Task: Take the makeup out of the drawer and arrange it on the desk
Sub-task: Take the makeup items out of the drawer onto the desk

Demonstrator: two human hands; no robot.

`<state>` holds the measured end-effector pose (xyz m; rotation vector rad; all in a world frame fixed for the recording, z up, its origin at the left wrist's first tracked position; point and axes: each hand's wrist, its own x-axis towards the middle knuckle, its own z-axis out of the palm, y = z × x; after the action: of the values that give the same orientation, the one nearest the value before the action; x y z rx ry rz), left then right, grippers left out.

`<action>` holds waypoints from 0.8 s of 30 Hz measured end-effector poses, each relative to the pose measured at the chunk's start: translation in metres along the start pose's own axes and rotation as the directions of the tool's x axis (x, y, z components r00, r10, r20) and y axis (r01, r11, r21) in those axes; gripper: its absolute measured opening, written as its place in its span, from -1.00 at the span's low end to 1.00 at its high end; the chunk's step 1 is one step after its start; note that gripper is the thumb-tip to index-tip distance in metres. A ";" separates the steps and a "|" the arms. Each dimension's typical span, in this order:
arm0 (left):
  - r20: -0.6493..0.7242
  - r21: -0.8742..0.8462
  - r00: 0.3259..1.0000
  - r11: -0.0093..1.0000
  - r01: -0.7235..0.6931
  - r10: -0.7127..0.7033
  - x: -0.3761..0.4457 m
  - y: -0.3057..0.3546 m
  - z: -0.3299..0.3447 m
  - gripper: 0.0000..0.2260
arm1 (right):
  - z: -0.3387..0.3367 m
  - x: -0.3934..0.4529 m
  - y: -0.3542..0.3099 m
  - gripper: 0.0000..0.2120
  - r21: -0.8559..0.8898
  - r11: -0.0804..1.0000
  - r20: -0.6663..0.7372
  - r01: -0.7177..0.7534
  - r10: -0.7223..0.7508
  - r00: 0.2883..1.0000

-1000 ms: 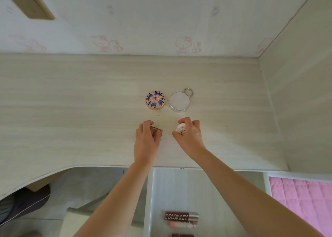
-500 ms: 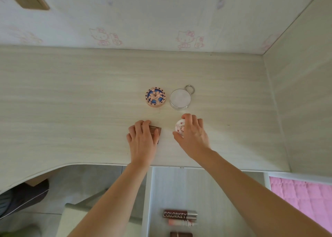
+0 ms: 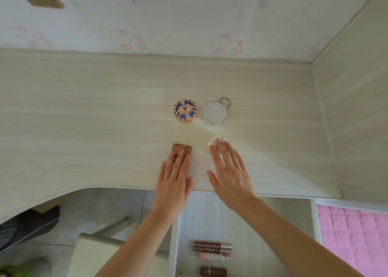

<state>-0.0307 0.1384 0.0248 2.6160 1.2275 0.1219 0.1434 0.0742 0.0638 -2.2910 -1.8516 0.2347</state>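
On the pale wooden desk (image 3: pixel 84 119) lie a round pink compact with a blue flower pattern (image 3: pixel 185 110) and a round silver compact with a ring (image 3: pixel 214 113). Nearer the front edge sit a small brown square palette (image 3: pixel 182 148) and a small white round case (image 3: pixel 217 141). My left hand (image 3: pixel 174 180) lies flat with straight fingers, its fingertips over the palette's near half. My right hand (image 3: pixel 227 171) is flat too, fingertips over the white case. Below the desk the open drawer (image 3: pixel 189 224) holds a dark Colorkey tube (image 3: pixel 212 247), a pink tube (image 3: pixel 215 256) and a brown lipstick (image 3: pixel 213 271).
A wall with cartoon cat wallpaper (image 3: pixel 222 42) backs the desk, and a wooden side panel (image 3: pixel 357 109) closes it on the right. A pink quilt (image 3: pixel 352 239) lies at the lower right. A chair or stool (image 3: pixel 100 247) stands under the desk at the lower left.
Both hands have let go of the palette and the white case, straightened their fingers and drawn back toward the desk's front edge. The two items stay on the desk.
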 end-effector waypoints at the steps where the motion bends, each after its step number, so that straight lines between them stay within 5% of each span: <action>1: 0.012 0.005 1.000 1.000 0.006 -0.006 0.000 0.000 0.001 -0.48 | 0.003 -0.005 -0.001 -0.39 -0.011 1.000 0.020 0.006 -0.006 1.000; 15: 0.120 0.097 0.980 0.984 0.149 -0.160 0.050 0.015 -0.003 -0.37 | -0.003 0.029 0.005 -0.47 0.057 0.998 0.055 0.000 -0.003 0.998; 24: 0.077 0.055 0.991 0.993 0.102 -0.107 0.042 0.013 -0.004 -0.37 | -0.007 0.022 0.005 -0.47 0.062 0.998 0.001 0.013 -0.013 1.000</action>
<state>0.0048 0.1635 0.0307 2.5656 1.3534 -0.0328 0.1542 0.0946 0.0698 -2.2376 -1.8331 0.2872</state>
